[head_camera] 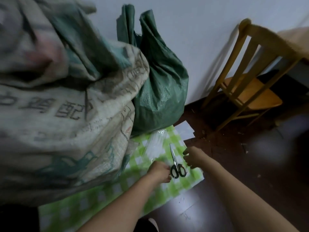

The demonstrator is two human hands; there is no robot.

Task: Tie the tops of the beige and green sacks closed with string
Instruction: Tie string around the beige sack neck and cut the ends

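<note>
A big beige sack (66,128) with dark printed characters fills the left, its top blurred. Behind it, against the wall, stands a green woven sack (158,84) with its mouth loosely gathered and open. White string or plastic strips (155,143) lie on the green checked sheet (150,186). Black-handled scissors (177,166) rest there too. My left hand (160,171) reaches in just left of the scissor handles, fingers curled, touching or nearly touching them. My right hand (192,156) hovers just right of the blades, fingers apart, holding nothing.
A wooden chair (247,81) stands at the right by the wall. White paper sheets (184,129) lie on the dark floor (250,164) beside the checked sheet. Small debris dots the floor near the chair legs.
</note>
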